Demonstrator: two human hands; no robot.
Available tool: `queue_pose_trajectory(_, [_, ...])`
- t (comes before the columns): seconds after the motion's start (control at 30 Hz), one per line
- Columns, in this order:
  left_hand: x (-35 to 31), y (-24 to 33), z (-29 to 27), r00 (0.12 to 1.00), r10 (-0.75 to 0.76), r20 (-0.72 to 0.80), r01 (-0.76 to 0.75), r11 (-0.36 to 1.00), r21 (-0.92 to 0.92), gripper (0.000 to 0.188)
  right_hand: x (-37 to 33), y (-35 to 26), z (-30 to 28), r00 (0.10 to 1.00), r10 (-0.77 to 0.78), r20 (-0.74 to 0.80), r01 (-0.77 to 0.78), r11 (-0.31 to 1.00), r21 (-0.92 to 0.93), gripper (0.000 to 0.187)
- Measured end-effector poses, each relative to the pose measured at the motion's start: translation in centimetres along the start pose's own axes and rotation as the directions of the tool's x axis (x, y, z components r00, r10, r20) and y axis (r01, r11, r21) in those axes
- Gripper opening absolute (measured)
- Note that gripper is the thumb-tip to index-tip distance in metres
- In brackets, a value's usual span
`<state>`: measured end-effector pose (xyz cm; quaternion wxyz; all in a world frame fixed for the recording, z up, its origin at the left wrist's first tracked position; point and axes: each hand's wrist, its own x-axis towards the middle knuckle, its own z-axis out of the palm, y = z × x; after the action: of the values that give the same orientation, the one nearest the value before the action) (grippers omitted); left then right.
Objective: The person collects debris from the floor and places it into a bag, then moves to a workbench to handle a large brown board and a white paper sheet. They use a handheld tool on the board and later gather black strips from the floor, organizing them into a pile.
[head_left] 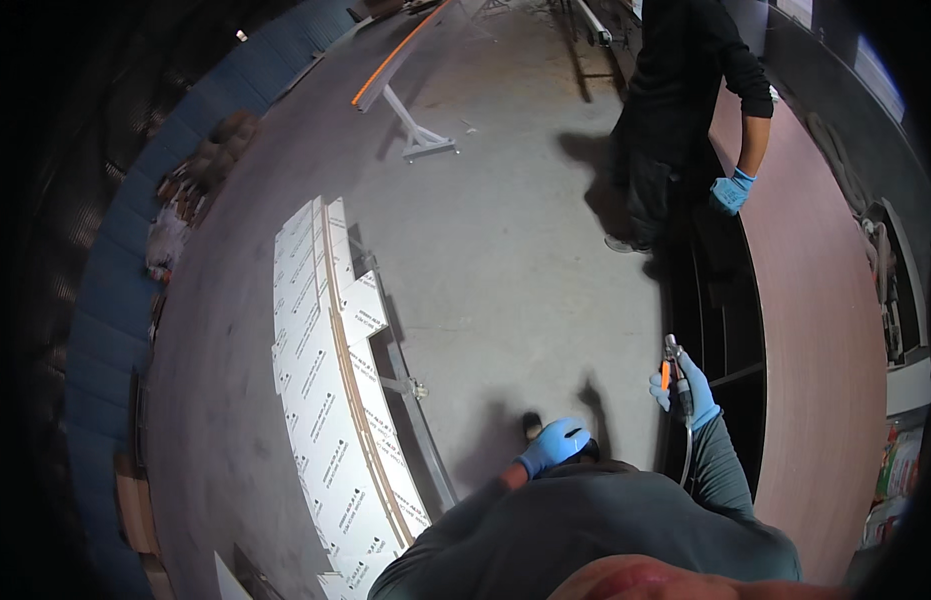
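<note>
My right hand [697, 388], in a blue glove, is closed around an air blow gun [683, 385] with a metal head and an orange trigger. A pale hose [687, 455] runs from its lower end down along my forearm. The gun is upright beside the dark open side of a long cabinet-like piece. My left hand [558, 444], also gloved in blue, is in front of my body, its fingers curving down and partly hidden. Just beyond it, a small dark and tan object [531, 425] shows near the floor; its kind is unclear.
A long wood-toned panel [810, 340] tops the dark piece at my right. Stacked white printed panels [320, 400] lie on a metal stand at my left. Another person [675, 110] stands ahead, one blue-gloved hand by the panel's edge. Farther off is an orange-edged trestle [410, 125].
</note>
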<state>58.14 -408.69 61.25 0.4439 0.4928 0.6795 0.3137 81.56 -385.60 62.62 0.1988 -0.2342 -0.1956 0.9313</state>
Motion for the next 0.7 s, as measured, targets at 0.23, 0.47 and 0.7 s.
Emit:
queue_pose_trajectory(0.23, [9.5,-1.7,-5.5,0.997,-0.012,0.082,0.026,0.983,-0.182,0.037,10.6,-2.9,5.1,0.927,0.023,-0.374,-0.058,0.995,-0.081,0.052])
queue_pose_trajectory(0.47, [21.3,-2.0,-18.1,0.968,0.007,0.250,0.014,0.996,-0.083,0.029,23.8,-8.6,11.2,0.982,0.104,-0.158,-0.099,0.994,0.037,0.046])
queue_pose_trajectory(0.7, [33.5,-3.1,-29.6,0.988,0.008,0.152,0.019,0.985,-0.172,0.040,36.0,-14.4,17.1,0.981,-0.026,-0.190,0.013,0.998,-0.066,0.048])
